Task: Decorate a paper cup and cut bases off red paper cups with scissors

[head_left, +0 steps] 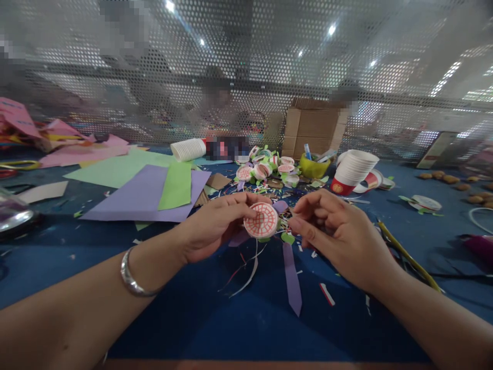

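A round white paper disc with a red grid (261, 221) is pinched by the left hand (217, 221) — no long axis shown — just left of the right hand (337, 234), whose fingers are curled toward the thumb; whether anything is gripped there cannot be told.

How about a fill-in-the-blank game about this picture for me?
1. The disc in the left hand is white and ____.
2. The bracelet is on the person's ____ arm.
3. The bright green paper lies on top of ____ paper.
4. The table is ____.

Missing words: red; left; purple; blue.
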Tool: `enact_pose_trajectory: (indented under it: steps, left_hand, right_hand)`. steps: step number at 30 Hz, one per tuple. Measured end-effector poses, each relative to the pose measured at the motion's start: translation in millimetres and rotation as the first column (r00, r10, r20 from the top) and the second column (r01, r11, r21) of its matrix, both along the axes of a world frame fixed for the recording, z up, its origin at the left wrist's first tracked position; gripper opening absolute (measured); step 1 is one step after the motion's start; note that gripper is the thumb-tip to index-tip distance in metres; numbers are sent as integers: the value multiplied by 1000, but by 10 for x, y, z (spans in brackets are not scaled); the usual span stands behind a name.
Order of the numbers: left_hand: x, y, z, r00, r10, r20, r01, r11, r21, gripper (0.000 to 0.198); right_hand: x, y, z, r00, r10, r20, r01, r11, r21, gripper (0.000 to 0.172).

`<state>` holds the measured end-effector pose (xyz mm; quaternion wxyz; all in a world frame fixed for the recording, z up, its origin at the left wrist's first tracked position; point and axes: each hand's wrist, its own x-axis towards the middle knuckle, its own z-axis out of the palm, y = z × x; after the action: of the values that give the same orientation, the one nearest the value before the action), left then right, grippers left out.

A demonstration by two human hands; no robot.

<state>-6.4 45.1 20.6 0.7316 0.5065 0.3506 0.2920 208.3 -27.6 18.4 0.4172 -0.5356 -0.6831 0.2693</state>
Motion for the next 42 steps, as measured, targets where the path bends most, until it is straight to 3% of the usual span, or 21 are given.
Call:
enact_pose_trajectory:
  steps: [7, 16, 23, 30, 33, 37, 42]
  left_hand:
    - [-22, -55, 46, 998, -31, -50, 42, 973, 228, 41]
    - [-35, -81, 40, 987, -136, -80, 153, 954, 259, 44]
    - [-29, -72, 10, 985, -162, -65, 173, 953, 249, 44]
    - [-42, -71, 41, 960, -247, -134, 280, 874, 396, 46]
    - [-54, -72, 49, 969, -235, -74, 246, 905, 347, 50]
    - [-40, -82, 53, 986, -161, 40, 152, 973, 174, 49]
    - [-18, -119, 55, 989, -118, 93, 114, 992, 53, 43]
  right_hand:
    - [4, 32, 3, 1000, 26, -16, -27, 996, -82, 25]
    - [-37, 61, 25, 989, 104, -105, -121, 978, -170, 24]
    - [-50, 44, 27, 977, 161, -140, -187, 962, -200, 20]
    - [-44, 38, 57, 966, 191, -173, -230, 941, -248, 16]
    - [-29, 35, 56, 949, 179, -260, -249, 930, -269, 14]
    - [-6, 41, 20, 906, 144, -397, -267, 924, -274, 14]
    - [2, 54, -6, 889, 108, -444, -261, 917, -301, 14]
